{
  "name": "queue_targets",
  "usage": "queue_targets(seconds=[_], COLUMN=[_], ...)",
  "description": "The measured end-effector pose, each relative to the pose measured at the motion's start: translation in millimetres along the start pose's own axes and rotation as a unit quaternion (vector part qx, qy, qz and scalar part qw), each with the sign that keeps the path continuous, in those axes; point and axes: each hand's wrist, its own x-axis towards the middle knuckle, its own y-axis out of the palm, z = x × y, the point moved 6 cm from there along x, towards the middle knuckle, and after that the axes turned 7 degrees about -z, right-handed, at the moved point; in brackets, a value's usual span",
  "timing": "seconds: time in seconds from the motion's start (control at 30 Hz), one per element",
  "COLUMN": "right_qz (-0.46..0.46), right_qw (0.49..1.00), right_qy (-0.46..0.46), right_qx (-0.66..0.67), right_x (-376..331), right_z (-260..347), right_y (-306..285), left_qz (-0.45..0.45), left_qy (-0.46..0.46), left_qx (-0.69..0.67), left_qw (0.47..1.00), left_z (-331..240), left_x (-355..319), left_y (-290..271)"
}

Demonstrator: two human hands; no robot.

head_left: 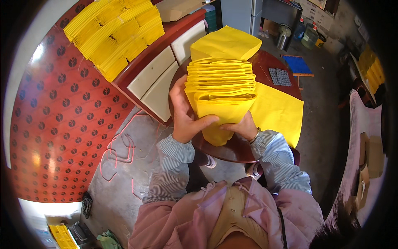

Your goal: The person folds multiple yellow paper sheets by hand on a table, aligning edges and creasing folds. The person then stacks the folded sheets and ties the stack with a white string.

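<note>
Between my two hands is a thick stack of folded yellow fabric bags, held upright over the table. My left hand wraps its left side, thumb pressed on the front. My right hand grips the lower right, with its thumb on the front and its other fingers mostly hidden behind the stack. Beyond the stack lies a flat yellow bag on the round dark red table. Another yellow piece spreads over the table's right edge.
Bundled yellow bags are piled at the back left, by a cabinet with pale drawers. Small grey items sit on the table. A blue-topped stool stands to the right. Pink cord lies loose on the floor.
</note>
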Motion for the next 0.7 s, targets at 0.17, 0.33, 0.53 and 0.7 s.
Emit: queue_targets(seconds=[0.17, 0.33, 0.53, 0.7], right_qz=[-0.004, 0.001, -0.002, 0.0], right_qw=[0.999, 0.999, 0.999, 0.999], right_qy=[0.004, -0.003, 0.004, 0.003], right_qx=[-0.032, -0.052, -0.035, -0.039], right_x=[-0.7, -1.4, -1.3, 0.0], right_z=[7.7, 9.1, 3.5, 4.4], right_y=[-2.7, -3.9, -3.1, -3.5], left_qz=[0.019, 0.024, 0.028, 0.005], left_qy=[0.086, 0.117, 0.044, -0.055], left_qx=[0.016, 0.032, -0.004, -0.053], left_qw=[0.996, 0.992, 0.999, 0.997], left_z=[-25.3, -32.4, -28.4, -15.5], left_x=[5.2, 6.3, 4.2, 0.8], left_y=[9.2, 8.7, 12.1, 6.9])
